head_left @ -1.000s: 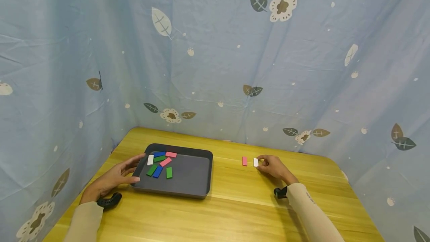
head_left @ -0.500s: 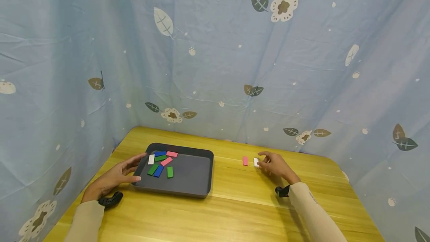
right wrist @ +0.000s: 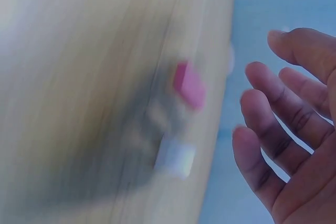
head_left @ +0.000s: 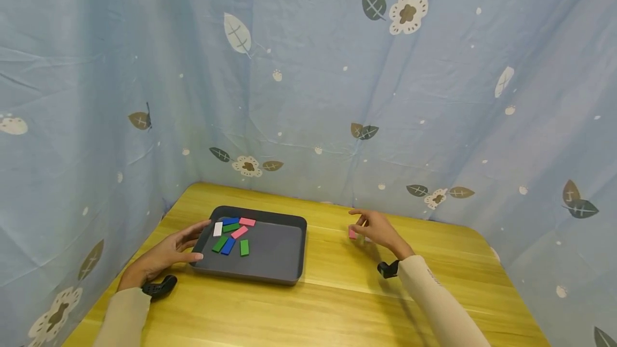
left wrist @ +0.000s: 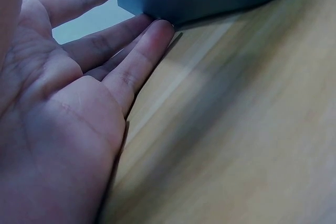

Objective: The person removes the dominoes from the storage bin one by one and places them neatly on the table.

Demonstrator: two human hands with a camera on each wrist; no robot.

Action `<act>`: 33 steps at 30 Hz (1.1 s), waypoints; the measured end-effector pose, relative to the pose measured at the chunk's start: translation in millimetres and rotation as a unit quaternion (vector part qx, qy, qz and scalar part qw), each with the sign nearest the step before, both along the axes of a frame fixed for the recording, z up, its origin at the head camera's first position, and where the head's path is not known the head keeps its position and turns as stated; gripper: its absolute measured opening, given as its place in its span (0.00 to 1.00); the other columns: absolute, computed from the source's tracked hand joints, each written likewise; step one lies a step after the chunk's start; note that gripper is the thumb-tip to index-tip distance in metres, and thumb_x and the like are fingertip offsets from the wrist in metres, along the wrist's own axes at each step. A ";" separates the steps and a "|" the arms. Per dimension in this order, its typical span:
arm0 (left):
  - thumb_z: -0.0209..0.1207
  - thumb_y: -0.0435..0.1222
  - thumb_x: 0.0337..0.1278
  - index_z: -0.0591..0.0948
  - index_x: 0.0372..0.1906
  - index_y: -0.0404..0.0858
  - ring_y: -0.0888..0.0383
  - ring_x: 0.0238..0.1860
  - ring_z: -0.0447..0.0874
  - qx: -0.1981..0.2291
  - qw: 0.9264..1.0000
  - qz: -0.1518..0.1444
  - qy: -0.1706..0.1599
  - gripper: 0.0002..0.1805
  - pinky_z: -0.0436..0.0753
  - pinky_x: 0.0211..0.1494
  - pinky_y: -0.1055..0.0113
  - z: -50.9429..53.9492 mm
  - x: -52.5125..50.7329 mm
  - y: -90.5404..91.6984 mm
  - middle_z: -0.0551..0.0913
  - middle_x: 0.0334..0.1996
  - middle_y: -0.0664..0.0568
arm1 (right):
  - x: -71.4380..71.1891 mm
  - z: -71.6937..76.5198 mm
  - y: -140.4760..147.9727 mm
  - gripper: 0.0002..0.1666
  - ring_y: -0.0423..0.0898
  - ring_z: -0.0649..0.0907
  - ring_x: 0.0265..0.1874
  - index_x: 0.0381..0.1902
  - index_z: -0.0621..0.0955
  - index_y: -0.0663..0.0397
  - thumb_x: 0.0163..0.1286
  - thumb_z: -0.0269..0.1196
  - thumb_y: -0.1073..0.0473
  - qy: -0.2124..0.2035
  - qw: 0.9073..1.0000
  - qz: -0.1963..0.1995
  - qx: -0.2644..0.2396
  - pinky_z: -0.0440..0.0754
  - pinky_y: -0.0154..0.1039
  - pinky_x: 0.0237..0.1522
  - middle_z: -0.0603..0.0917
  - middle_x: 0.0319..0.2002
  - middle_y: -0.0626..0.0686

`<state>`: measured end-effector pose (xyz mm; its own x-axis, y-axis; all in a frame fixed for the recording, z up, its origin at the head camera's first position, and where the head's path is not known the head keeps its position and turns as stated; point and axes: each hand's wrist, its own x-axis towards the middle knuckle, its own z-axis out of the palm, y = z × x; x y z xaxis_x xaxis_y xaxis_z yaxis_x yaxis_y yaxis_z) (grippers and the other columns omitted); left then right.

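Pink blk [right wrist: 189, 87]: long axis fore-aft

Located on table [head_left: 241, 309], R of tray [head_left: 275, 250], beside white blk [right wrist: 176, 157]. R hand [head_left: 381, 229] shifted from white to pink blk; fingers loosely bent, nothing gripped. Tray wall touched by L hand [head_left: 164, 253], fingers extended.

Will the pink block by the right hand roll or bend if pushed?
The pink block probably won't roll, since its sides look flat. Its straight edges suggest it's stiff. It lies low on the table, so it would likely slide, not tip.

My left hand [head_left: 166, 250] and right hand [head_left: 380, 229]: bare. My sleeves [head_left: 438, 301]: beige, right one with faint grey marking [head_left: 433, 277]. My wrist cameras [head_left: 160, 287]: black.
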<state>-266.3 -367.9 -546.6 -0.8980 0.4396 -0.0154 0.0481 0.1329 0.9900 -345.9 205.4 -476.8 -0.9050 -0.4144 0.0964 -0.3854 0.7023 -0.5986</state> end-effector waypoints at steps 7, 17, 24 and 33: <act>0.63 0.29 0.68 0.50 0.84 0.42 0.28 0.76 0.47 -0.001 1.000 0.001 0.000 0.47 0.80 0.59 0.63 -1.7 -1.5 0.0 0.45 0.81 0.37 | 4.0 13.3 -39.7 0.27 0.61 0.85 0.24 0.68 0.78 0.51 0.74 0.67 0.53 -0.002 0.999 0.051 -0.009 0.81 0.39 0.26 0.87 0.35 0.54; 0.63 0.29 0.69 0.51 0.84 0.42 0.27 0.77 0.46 -0.001 1.000 0.000 -0.002 0.47 0.80 0.60 0.63 -1.6 -1.8 0.1 0.45 0.81 0.37 | 6.9 20.5 -89.4 0.26 0.38 0.82 0.26 0.66 0.80 0.47 0.73 0.68 0.50 0.041 0.992 0.115 0.020 0.81 0.37 0.32 0.84 0.33 0.41; 0.64 0.29 0.68 0.51 0.84 0.43 0.27 0.77 0.47 -0.004 1.000 0.003 -0.006 0.47 0.79 0.60 0.63 -0.1 -1.1 0.9 0.45 0.81 0.37 | 9.0 24.2 -116.4 0.27 0.41 0.84 0.28 0.67 0.79 0.47 0.73 0.68 0.51 0.037 0.989 0.143 0.018 0.82 0.38 0.35 0.85 0.34 0.42; 0.63 0.29 0.69 0.51 0.84 0.43 0.27 0.77 0.47 -0.002 1.000 -0.002 -0.001 0.47 0.79 0.60 0.63 -0.5 -0.5 0.0 0.45 0.81 0.37 | 10.5 22.3 -148.4 0.26 0.35 0.82 0.28 0.65 0.81 0.47 0.71 0.70 0.50 0.030 0.985 0.168 0.022 0.80 0.34 0.35 0.83 0.32 0.38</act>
<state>-266.8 -368.0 -547.1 -0.8961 0.4435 -0.0196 0.0462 0.1370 0.9895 -335.4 57.0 -454.5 -0.7097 -0.6941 0.1205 -0.6337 0.5542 -0.5397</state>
